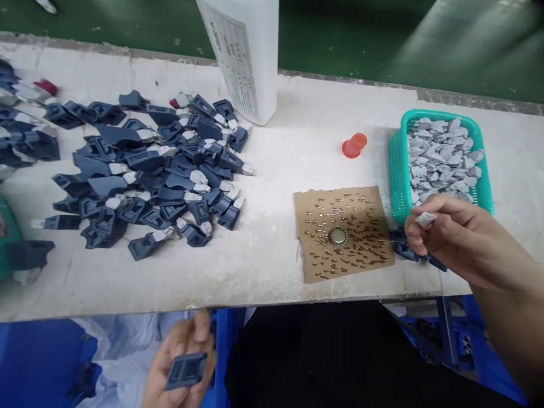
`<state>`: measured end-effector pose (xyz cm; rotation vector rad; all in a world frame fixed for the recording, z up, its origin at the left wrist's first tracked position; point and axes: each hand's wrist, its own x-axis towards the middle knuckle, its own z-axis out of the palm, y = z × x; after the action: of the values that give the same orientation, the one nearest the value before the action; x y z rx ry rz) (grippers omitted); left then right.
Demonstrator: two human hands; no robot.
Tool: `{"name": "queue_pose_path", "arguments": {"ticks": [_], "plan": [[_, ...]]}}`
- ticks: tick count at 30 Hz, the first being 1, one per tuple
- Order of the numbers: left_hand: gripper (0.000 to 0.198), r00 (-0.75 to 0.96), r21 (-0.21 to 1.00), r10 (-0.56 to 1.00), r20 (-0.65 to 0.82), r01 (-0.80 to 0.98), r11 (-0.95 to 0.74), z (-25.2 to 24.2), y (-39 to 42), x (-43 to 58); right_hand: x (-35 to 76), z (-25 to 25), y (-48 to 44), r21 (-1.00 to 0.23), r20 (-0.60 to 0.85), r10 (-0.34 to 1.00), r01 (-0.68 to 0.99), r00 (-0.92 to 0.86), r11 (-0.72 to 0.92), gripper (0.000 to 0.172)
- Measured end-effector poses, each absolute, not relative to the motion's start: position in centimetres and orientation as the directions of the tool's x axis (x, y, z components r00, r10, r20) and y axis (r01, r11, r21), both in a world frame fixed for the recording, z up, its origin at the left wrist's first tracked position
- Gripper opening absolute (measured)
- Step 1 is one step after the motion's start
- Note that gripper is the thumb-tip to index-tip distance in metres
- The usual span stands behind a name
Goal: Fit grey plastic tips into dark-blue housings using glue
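My right hand hangs over the table's right side and pinches a small grey-white piece between thumb and fingers. It is just beside the near corner of a teal plastic basket full of similar grey pieces. Below the table's front edge, my left hand holds a dark blue plastic part in its fingers. A large heap of dark blue parts with pale grey tips lies on the white table, well beyond that hand.
A cardboard sheet with brown glue-like smears holds a metal bottle cap. An orange plastic cup lies on its side, and a tall white bottle stands at the back. Several blue parts lie under my right hand. A green container sits at the left edge.
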<state>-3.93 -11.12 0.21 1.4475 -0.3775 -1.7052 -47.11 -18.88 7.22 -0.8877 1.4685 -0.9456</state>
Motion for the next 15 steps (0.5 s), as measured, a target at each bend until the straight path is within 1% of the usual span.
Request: {"name": "queue_pose_path", "arguments": {"ticks": [1,3,5,7,9,11,12,13,15], "plan": [[0.051,-0.068,0.674,-0.781,-0.621,0.462,-0.577,0.6,-11.8,-5.7,-46.8,7.1,-18.9,-0.919,-0.389,-0.917,-0.028,-0.093,0.393,0.018],[0.038,-0.237,0.625,-0.834,-0.499,0.568,-0.535,0.9,-13.2,-9.2,-46.3,7.0,-19.0,-0.919,-0.387,-0.917,-0.038,-0.097,0.392,0.015],[0.029,-0.345,0.6,-0.861,-0.374,0.618,-0.508,1.1,-14.5,-12.3,-45.9,7.1,-18.9,-0.923,-0.372,-0.921,-0.059,-0.112,0.38,0.013],[0.032,-0.408,0.621,-0.871,-0.274,0.616,-0.484,1.2,-15.4,-14.8,-45.8,7.3,-18.6,-0.932,-0.316,-0.939,-0.142,-0.135,0.334,0.01],[0.034,-0.439,0.633,-0.869,-0.23,0.611,-0.476,1.3,-16.1,-16.6,-45.8,7.6,-18.0,-0.903,-0.279,-0.954,-0.307,-0.11,0.3,0.011],[0.031,-0.454,0.606,-0.862,-0.224,0.628,-0.488,1.2,-16.5,-17.8,-45.7,7.8,-17.5,-0.822,-0.285,-0.958,-0.503,-0.042,0.266,0.017],[0.028,-0.455,0.578,-0.856,-0.247,0.64,-0.507,1.2,-16.7,-18.2,-45.5,7.8,-17.4,-0.769,-0.271,-0.963,-0.598,-0.012,0.224,0.02],[0.025,-0.455,0.548,-0.846,-0.279,0.648,-0.529,1.1,-16.8,-18.4,-45.2,7.7,-17.3,-0.708,-0.219,-0.976,-0.69,0.016,0.148,0.021],[0.025,-0.451,0.511,-0.827,-0.336,0.651,-0.562,1.0,-16.9,-18.7,-44.4,7.4,-17.4,-0.547,-0.008,-0.994,-0.833,0.11,-0.088,0.014]]}}
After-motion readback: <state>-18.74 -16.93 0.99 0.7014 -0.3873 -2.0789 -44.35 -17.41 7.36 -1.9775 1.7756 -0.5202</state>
